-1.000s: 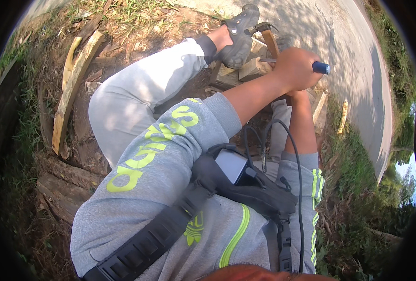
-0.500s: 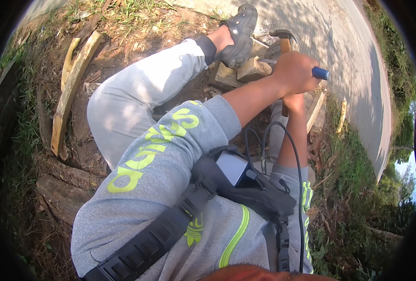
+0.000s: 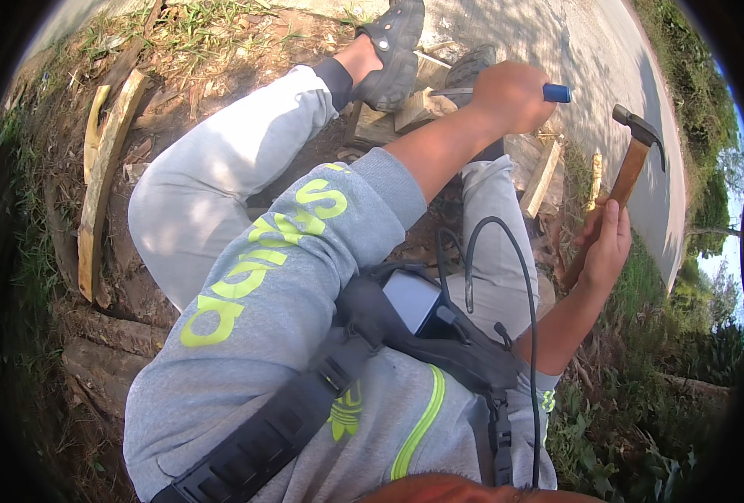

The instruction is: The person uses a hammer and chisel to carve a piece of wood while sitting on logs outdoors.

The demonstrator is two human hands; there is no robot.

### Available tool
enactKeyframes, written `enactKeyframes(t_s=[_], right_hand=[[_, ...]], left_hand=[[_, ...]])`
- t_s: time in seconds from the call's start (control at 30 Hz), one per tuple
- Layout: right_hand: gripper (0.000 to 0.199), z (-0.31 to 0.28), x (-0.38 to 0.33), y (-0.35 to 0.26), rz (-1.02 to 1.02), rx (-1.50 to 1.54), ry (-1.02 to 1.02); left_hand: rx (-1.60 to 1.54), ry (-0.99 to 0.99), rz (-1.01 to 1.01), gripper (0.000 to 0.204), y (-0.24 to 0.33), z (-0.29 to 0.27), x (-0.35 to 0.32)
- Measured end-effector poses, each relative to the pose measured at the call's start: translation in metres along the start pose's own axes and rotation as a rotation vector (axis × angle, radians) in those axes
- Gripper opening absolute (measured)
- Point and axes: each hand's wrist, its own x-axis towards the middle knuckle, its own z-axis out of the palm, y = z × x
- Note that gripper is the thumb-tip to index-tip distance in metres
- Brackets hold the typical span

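My left hand (image 3: pixel 513 96) is closed round a chisel (image 3: pixel 558 93) with a blue handle end. Its metal blade points left and meets a pale wood block (image 3: pixel 422 111) beside my dark clog (image 3: pixel 395 54); the tip's exact contact is hard to make out. Off to the right, my right hand (image 3: pixel 608 249) grips the wooden handle of a claw hammer (image 3: pixel 632 168). The hammer is raised, its head apart from the chisel's blue end.
Two long split wood strips (image 3: pixel 108 180) lie at the left. A pale stick (image 3: pixel 541 178) rests right of my knee. A paved road (image 3: pixel 590 59) runs along the right. A black cable (image 3: pixel 533 335) loops from the chest pouch (image 3: pixel 364 310).
My right hand has swung the hammer out to the right, away from the chisel. The left hand keeps its hold on the chisel. The whole view has shifted slightly.
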Motion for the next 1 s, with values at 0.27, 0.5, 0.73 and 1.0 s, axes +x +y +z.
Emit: enactKeyframes(t_s=[0.27,0.5,0.73,1.0], right_hand=[[0.033,0.021,0.009,-0.027,-0.043,-0.245,-0.104],[0.033,0.016,0.013,-0.027,-0.045,-0.290,-0.059],[0.032,0.027,0.007,-0.027,-0.041,-0.312,-0.242],[0.030,0.023,0.005,-0.039,-0.062,-0.220,-0.152]], left_hand=[[0.010,0.002,-0.002,0.025,0.002,-0.009,-0.003],[-0.033,0.058,0.065,0.026,-0.004,-0.006,-0.007],[-0.004,0.059,0.138,0.022,-0.010,-0.003,-0.016],[-0.122,0.145,0.056,0.024,-0.010,-0.015,-0.006]])
